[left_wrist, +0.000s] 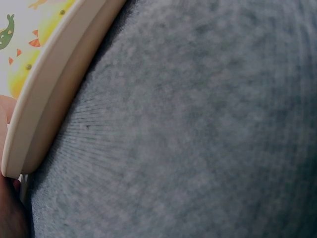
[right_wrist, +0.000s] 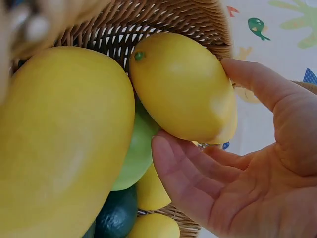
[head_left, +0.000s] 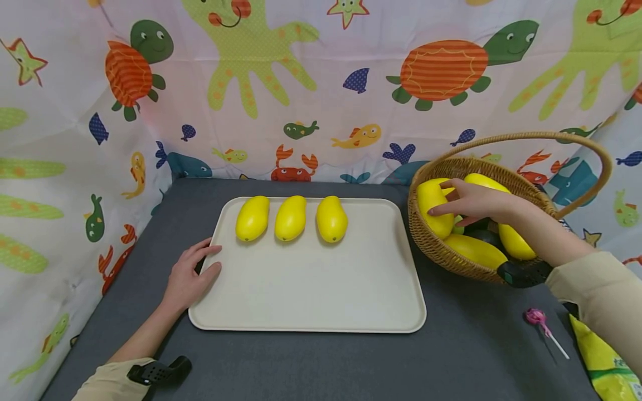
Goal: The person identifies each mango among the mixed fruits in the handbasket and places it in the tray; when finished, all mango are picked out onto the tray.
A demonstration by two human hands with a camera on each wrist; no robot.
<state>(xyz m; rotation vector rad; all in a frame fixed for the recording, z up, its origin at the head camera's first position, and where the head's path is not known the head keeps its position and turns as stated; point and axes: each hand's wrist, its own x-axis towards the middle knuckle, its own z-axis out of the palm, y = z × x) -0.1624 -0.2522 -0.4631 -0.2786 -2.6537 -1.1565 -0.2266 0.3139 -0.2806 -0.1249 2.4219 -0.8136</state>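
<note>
Inside the wicker basket (head_left: 451, 256), my right hand (head_left: 473, 201) holds a yellow mango (right_wrist: 181, 87) between thumb and fingers. The thumb touches one side of it and the fingertips the other. Beside it lie a larger yellow mango (right_wrist: 64, 144), a light green fruit (right_wrist: 133, 148) and a dark green fruit (right_wrist: 116, 213). My left hand (head_left: 190, 277) rests on the left rim of a cream tray (head_left: 311, 284), thumb and forefinger laid over the edge. Along the tray's back stand three yellow mangoes: left (head_left: 252, 219), middle (head_left: 290, 218) and right (head_left: 331, 219).
The basket's arched handle (head_left: 531, 135) rises behind my right forearm. A pink lollipop (head_left: 535, 317) lies on the grey cloth (head_left: 321, 367) at the right, near a yellow packet (head_left: 604, 362). A printed curtain (head_left: 311, 72) closes off the back and left.
</note>
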